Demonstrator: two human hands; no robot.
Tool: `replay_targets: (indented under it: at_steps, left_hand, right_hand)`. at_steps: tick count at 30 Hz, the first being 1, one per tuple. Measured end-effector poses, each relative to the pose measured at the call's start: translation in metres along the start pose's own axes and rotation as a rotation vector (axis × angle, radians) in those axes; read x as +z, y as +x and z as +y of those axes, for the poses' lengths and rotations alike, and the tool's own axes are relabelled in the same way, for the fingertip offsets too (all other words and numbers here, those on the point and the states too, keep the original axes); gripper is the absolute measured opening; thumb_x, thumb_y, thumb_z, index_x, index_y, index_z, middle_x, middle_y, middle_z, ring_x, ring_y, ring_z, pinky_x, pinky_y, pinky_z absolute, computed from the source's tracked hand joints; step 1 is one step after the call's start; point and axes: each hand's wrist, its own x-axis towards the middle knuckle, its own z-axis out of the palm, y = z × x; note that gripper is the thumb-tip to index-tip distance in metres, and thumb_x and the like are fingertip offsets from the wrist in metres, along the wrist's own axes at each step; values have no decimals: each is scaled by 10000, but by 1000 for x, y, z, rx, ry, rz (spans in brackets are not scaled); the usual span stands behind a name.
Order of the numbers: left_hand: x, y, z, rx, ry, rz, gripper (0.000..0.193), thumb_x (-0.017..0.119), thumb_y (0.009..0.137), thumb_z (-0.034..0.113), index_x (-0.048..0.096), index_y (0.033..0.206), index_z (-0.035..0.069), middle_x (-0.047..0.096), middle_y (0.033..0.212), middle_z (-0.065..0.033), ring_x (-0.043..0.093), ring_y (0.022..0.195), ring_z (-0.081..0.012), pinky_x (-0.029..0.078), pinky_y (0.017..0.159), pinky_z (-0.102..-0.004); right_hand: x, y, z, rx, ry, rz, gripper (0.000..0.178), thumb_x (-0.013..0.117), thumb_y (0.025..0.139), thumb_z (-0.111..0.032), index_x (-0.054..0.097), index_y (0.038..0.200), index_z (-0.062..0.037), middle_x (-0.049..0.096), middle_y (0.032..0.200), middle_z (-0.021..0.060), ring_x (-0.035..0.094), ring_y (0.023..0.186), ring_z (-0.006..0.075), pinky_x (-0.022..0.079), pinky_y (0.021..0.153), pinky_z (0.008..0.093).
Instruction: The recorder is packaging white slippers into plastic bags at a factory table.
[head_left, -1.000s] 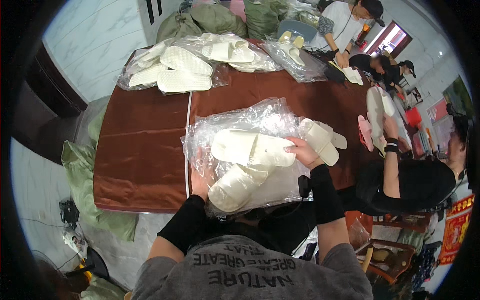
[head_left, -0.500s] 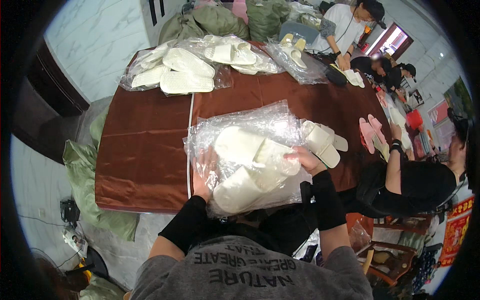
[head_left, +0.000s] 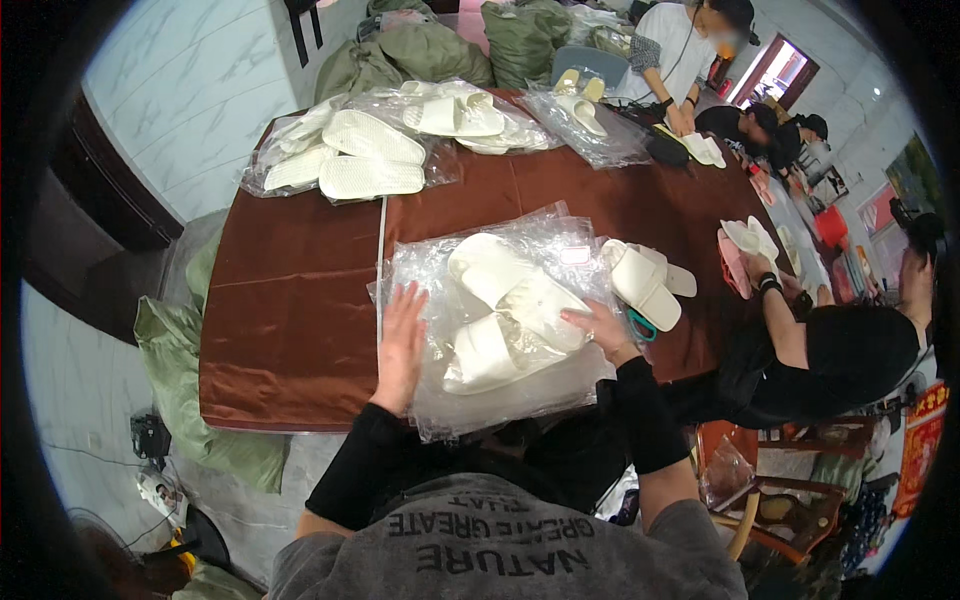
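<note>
A pair of cream-white slippers (head_left: 484,352) lies crosswise on a pile of clear plastic bags (head_left: 450,410) at the table's near edge. Film glints over parts of the pair; I cannot tell whether it is wholly inside a bag. My left hand (head_left: 402,340) rests with fingers stretched along the bags' left side. At the right, my right hand (head_left: 603,332) touches the end of one slipper, its fingers spread. Just beyond it sits another cream pair of slippers (head_left: 640,280), unbagged, with a teal loop handle (head_left: 641,325) showing beside it.
Bagged white slippers (head_left: 372,160) are heaped along the far side of the brown-covered table (head_left: 290,330). A co-worker (head_left: 840,350) at the right handles white slippers over pink ones. Another person (head_left: 665,60) stands at the far right corner. Green sacks (head_left: 200,390) flank the table's left.
The slippers and bags, earlier lifted and tilted between my hands, now lie flatter on the table. My left hand has come out onto the bag's edge. The co-worker now holds white slippers.
</note>
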Motion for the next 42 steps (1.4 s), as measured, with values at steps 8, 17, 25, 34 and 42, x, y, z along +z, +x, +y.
replay_targets:
  at_steps: [8,17,25,34,42]
  left_hand:
    - [60,-17,-32,32,477,-203,630,544,1048,395,374,1621,199,225,1727,-130,160,1600,-359,156,1261,-610]
    - [72,-14,-25,54,480,-173,627,567,1037,388,394,1607,194,246,1718,-126,178,1596,-355,172,1257,-610]
    - [52,-24,-33,-11,578,-237,609,475,1088,404,332,1640,193,174,1742,-137,117,1615,-335,138,1276,-582]
    - [55,-9,-37,-12,471,-310,631,515,1067,440,350,1630,208,147,1745,-126,125,1608,-359,162,1255,-620]
    - [-31,84,-110,-26,-126,-105,577,662,963,183,495,1510,106,495,1533,-176,451,1442,-357,383,1164,-507]
  right_hand:
    - [-83,44,49,15,-429,143,673,854,831,-436,693,1246,68,756,1095,122,711,959,240,556,841,356]
    - [-292,15,19,-155,-81,699,468,801,904,-258,658,1175,96,729,1048,162,702,887,255,566,784,369]
    - [-26,11,-40,-866,-989,229,560,660,978,-369,516,1484,-177,426,1549,141,363,1430,355,270,1158,570]
    - [19,34,57,-617,-1032,-14,599,600,995,-453,484,1560,-291,324,1691,72,234,1567,392,134,1249,642]
    - [18,43,50,-562,-1041,-56,610,575,1004,-475,470,1573,-283,302,1703,88,221,1574,398,121,1250,641]
